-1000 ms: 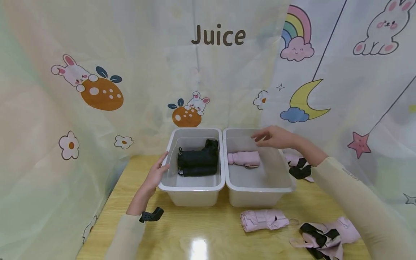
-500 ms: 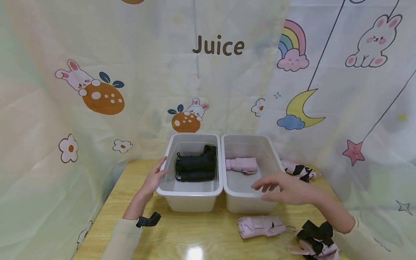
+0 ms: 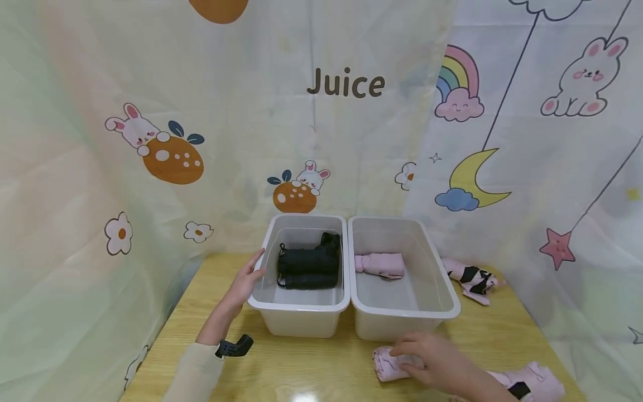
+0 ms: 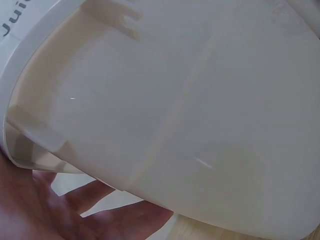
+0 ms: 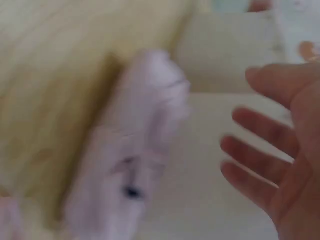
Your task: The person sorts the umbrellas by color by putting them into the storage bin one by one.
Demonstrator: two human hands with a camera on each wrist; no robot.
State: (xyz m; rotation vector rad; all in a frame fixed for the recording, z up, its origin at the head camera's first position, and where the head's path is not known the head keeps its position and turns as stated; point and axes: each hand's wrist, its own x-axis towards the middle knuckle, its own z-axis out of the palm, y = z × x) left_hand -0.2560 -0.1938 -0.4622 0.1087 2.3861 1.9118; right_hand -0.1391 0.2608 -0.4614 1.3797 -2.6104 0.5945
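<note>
- L hand [image 3: 244, 281]: fingers straight, flat against outer left wall of the left bin [image 3: 301, 321]; forearm runs back toward desk's near-left corner, black wrist mount on sleeve. Left wrist view: fingers relaxed under the bin's rim, gripping nothing.
- R hand [image 3: 431, 362]: palm down over the pink folded umbrella [image 3: 385, 365] at near edge of the desk [image 3: 211, 290], just in front of the right bin [image 3: 402, 324]. Fingers look spread, resting on it; right wrist view blurred, fingers straight, not curled round it.
- Desk: light wood, glossy glare spot at near edge. Behind & at both sides: pale curtains w/ cartoon rabbits, oranges, flowers, rainbow, moon, stars, word "Juice".
- Counts: 2 white bins side by side, touching, toward far edge.
- Left bin: black folded umbrellas [image 3: 307, 267], look like 2, stacked; can't be sure.
- Right bin: 1 pink umbrella [image 3: 379, 264] at its far end.
- On desk: the one under R hand; 1 pink/black item [image 3: 472, 277] near far-right corner; 1 pink piece [image 3: 532, 381] w/ black strap at near-right corner.
</note>
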